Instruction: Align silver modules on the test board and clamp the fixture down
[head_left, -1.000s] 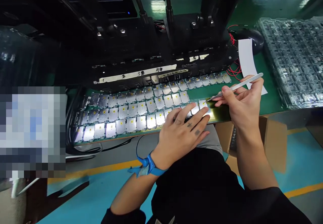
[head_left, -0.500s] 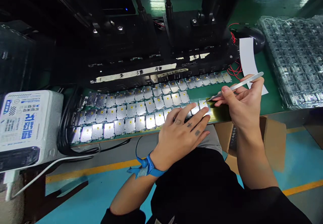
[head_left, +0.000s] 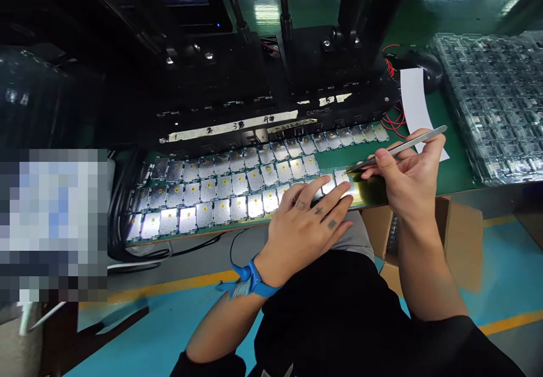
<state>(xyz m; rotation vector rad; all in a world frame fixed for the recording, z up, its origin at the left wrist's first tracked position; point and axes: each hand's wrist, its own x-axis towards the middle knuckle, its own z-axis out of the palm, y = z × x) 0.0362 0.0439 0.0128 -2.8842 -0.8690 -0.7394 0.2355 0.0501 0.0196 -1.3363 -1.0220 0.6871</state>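
Small circuit boards with shiny metal covers and yellow marks lie in long rows on the green bench mat (head_left: 339,159). My left hand (head_left: 303,232), a blue strap round its wrist, rests palm down over the right end of the front row with fingers spread. In my right hand (head_left: 409,179) is a pair of metal tweezers (head_left: 407,145), pinched between thumb and fingers. Their tip points left, at the upper right of the end circuit board (head_left: 341,177); whether it touches cannot be told. My left fingertips lie at this board's lower edge.
Behind the rows stands a black test fixture (head_left: 237,94) with numbered tape. Stacked clear trays (head_left: 496,105) sit at right, near a white paper strip (head_left: 418,99) and red wires (head_left: 394,119). Black cables (head_left: 121,207) run at left. Below the bench is an open cardboard box (head_left: 460,241).
The view has shifted slightly, and the left box is now blurred out. Both hands and the tweezers stay almost where they were at the end board.
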